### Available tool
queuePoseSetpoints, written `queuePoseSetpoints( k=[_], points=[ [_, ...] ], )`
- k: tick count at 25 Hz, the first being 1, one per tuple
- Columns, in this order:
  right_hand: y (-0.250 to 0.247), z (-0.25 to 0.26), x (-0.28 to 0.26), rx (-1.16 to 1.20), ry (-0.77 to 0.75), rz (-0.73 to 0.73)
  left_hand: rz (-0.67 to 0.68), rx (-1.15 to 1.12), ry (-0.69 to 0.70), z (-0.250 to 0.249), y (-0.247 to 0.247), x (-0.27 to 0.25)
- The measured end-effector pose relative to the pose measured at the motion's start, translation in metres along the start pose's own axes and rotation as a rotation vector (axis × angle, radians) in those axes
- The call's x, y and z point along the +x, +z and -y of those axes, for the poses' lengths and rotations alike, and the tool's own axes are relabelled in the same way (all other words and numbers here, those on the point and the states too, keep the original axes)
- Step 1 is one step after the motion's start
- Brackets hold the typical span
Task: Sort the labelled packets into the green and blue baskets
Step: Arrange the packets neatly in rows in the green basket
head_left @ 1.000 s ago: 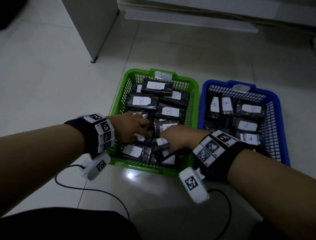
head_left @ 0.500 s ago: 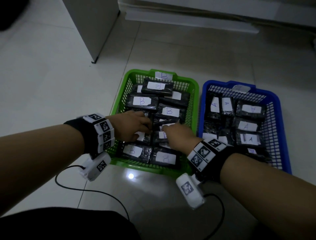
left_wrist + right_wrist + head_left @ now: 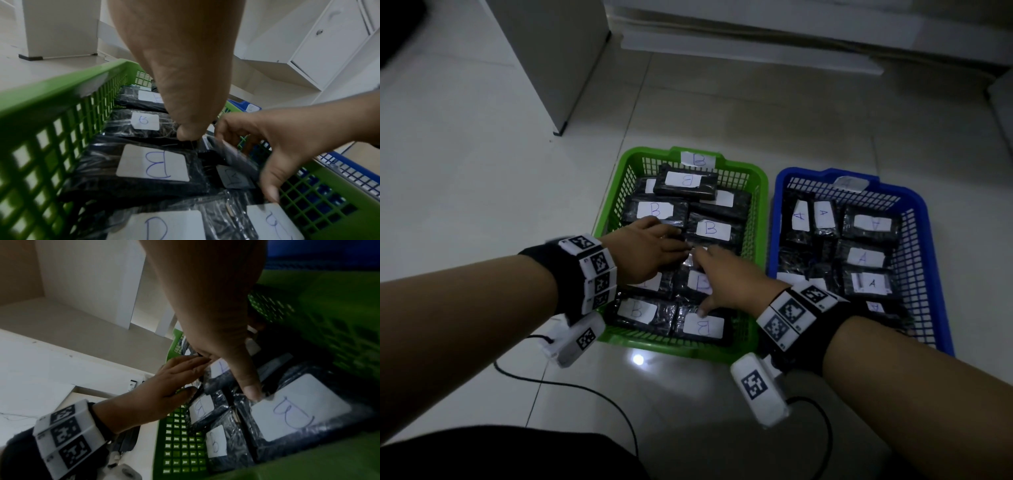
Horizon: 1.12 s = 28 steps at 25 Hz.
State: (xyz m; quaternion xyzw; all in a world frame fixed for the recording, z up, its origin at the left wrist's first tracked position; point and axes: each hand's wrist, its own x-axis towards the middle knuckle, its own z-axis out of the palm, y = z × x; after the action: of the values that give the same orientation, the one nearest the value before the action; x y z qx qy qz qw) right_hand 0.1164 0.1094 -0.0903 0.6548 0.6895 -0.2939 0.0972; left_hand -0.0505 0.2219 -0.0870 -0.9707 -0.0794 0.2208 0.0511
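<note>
Head view: blue basket [image 3: 935,274] beside green basket [image 3: 753,226].

Dim, bluish pictures; wrist views blurred, edges warped.

Green basket [image 3: 613,212] in front of me: black plastic-wrapped packets [image 3: 710,229], white labels marked B, lying flat and overlapping. Blue basket [image 3: 924,219] touching its right side: like packets [image 3: 866,257], labels marked A, some turned sideways.
</note>
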Motion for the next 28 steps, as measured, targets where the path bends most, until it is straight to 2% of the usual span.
queuePoseSetpoints(
  k=[2, 6, 10, 12, 15, 16, 20, 22, 25, 26, 28],
  points=[
    [0.001, 0.001, 0.001, 0.004, 0.002, -0.031, -0.038, -0.046, -0.023, 0.001, -0.003, 0.002],
    [-0.004, -0.007, 0.014, 0.006, 0.013, -0.234, -0.222, -0.202, -0.212, 0.013, -0.007, 0.0],
    [0.0, -0.016, 0.029, 0.017, 0.013, -0.206, -0.212, -0.339, -0.382, 0.027, 0.001, 0.001],
    [-0.011, -0.011, 0.034, 0.185, 0.073, -0.321, -0.224, -0.339, -0.445, 0.032, 0.005, 0.003],
    [-0.037, -0.011, 0.057, 0.635, 0.198, -0.599, -0.209, -0.297, -0.479, 0.04, 0.009, 0.005],
    [-0.043, -0.014, 0.067, 0.778, 0.232, -0.629, -0.193, -0.269, -0.473, 0.041, 0.009, 0.006],
    [-0.055, -0.018, 0.096, 1.217, 0.267, -0.568, -0.199, -0.168, -0.468, 0.047, 0.013, 0.007],
    [-0.057, -0.02, 0.094, 1.196, 0.318, -0.677, -0.209, -0.136, -0.48, 0.049, 0.015, 0.009],
    [-0.059, -0.03, 0.076, 1.039, 0.396, -0.881, -0.212, -0.143, -0.508, 0.051, 0.017, 0.01],
    [-0.059, -0.034, 0.068, 0.976, 0.41, -0.898, -0.211, -0.145, -0.517, 0.05, 0.017, 0.01],
    [-0.056, -0.035, 0.05, 0.822, 0.462, -0.827, -0.206, -0.136, -0.525, 0.049, 0.017, 0.011]
  ],
)
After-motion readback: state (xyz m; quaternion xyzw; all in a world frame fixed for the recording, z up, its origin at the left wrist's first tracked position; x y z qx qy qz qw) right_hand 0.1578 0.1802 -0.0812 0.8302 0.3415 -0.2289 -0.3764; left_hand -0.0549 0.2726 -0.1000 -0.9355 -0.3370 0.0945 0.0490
